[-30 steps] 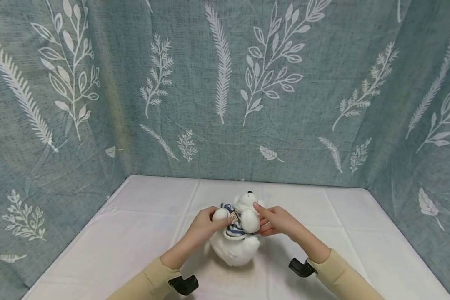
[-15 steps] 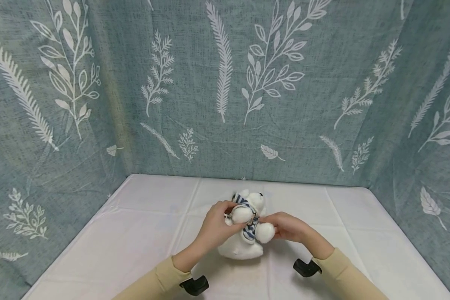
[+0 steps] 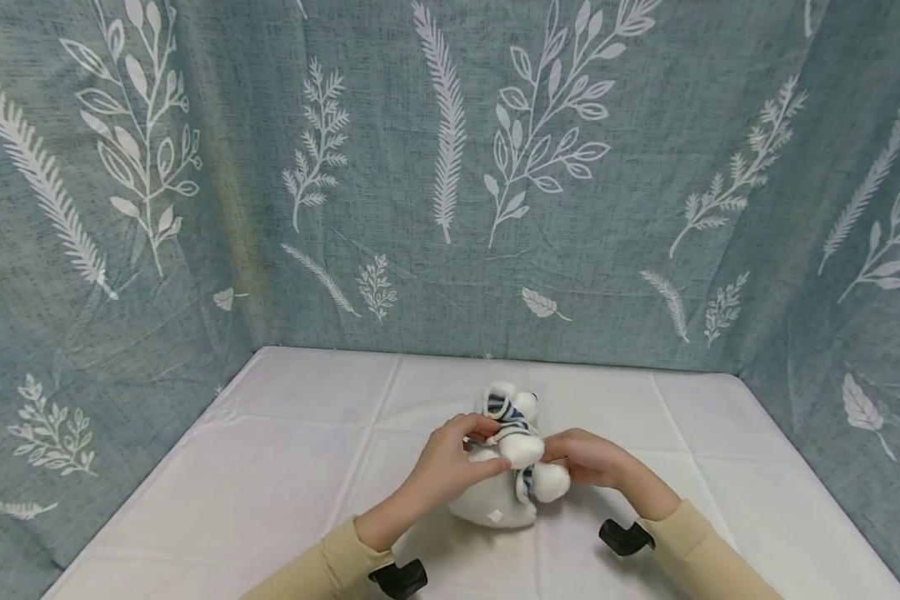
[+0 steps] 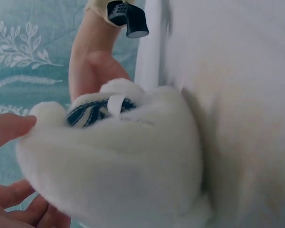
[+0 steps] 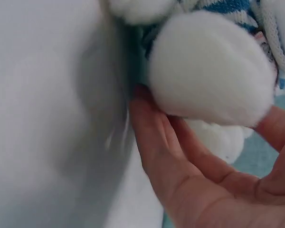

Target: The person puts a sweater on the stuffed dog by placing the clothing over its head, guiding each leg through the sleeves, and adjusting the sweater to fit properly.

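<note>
A white plush bear (image 3: 491, 507) in blue-and-white striped knitwear sits on the white-covered table, turned so its muzzle points to the far right. My left hand (image 3: 453, 462) grips it from the left, thumb near a front paw and fingers behind its back. From the right, my right hand (image 3: 588, 457) holds the bear beside the other paw. In the left wrist view the bear's back (image 4: 123, 171) fills the middle, with a white label over the striped knit. A round furry paw (image 5: 209, 71) lies between thumb and fingers (image 5: 156, 137) in the right wrist view.
The white cloth (image 3: 307, 433) on the table shows fold creases. Behind it and at both sides hangs a blue-green curtain (image 3: 390, 167) with white leaf patterns. Black wrist cameras sit at both sleeve cuffs, the left camera (image 3: 401, 577) close to the table.
The bear has turned clockwise and shifted right, its head going from facing away to facing far right. Both hands have moved rightward with it, and the right hand has slid lower, behind the paw.
</note>
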A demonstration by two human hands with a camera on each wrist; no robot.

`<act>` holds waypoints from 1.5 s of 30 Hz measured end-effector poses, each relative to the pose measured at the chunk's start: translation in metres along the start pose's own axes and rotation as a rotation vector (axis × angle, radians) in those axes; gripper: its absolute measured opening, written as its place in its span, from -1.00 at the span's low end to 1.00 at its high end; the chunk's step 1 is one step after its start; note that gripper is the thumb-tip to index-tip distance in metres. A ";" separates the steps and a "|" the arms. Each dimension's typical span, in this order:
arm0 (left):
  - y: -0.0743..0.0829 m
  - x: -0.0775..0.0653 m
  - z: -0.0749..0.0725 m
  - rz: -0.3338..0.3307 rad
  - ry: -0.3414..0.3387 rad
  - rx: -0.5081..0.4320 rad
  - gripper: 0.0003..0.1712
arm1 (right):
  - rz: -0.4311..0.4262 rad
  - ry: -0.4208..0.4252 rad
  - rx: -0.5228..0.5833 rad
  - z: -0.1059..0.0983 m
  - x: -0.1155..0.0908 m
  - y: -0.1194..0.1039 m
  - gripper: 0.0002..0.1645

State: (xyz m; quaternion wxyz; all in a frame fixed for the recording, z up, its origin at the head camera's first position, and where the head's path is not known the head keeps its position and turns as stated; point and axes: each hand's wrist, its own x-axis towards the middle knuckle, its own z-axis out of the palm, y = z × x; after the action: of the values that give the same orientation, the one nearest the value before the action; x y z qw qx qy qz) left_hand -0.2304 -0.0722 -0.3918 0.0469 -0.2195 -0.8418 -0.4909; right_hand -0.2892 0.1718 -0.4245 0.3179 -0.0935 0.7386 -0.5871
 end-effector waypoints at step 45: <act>-0.045 0.020 -0.010 -0.336 0.014 -0.224 -0.46 | -0.243 0.455 -0.378 0.048 -0.013 -0.036 -0.44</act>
State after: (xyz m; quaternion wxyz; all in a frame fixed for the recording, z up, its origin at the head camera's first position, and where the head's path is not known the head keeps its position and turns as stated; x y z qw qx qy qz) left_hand -0.2678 -0.0931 -0.4169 -0.0544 -0.0763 -0.8063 -0.5840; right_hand -0.2596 0.1294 -0.3914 0.0491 -0.1047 0.8701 -0.4791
